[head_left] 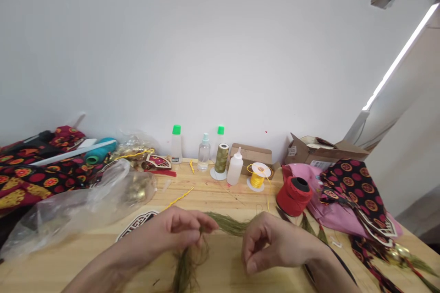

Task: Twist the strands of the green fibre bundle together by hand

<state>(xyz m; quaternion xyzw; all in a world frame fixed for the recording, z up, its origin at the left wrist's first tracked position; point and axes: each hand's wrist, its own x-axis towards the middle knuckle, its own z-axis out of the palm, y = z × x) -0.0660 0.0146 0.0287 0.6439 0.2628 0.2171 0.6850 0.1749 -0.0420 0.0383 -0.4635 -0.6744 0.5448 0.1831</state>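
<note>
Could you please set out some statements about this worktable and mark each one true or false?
1. The left hand holds green fibres. True.
2. In the picture, the red spool stands left of the yellow spool. False: it stands to the right.
3. Two bottles have green caps. True.
4. The right hand holds the whitish squeeze bottle. False: that bottle stands on the table, beyond the right hand.
5. Patterned black fabric lies over pink fabric. True.

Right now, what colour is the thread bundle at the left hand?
The thread bundle is olive green, best seen in the head view.
</note>
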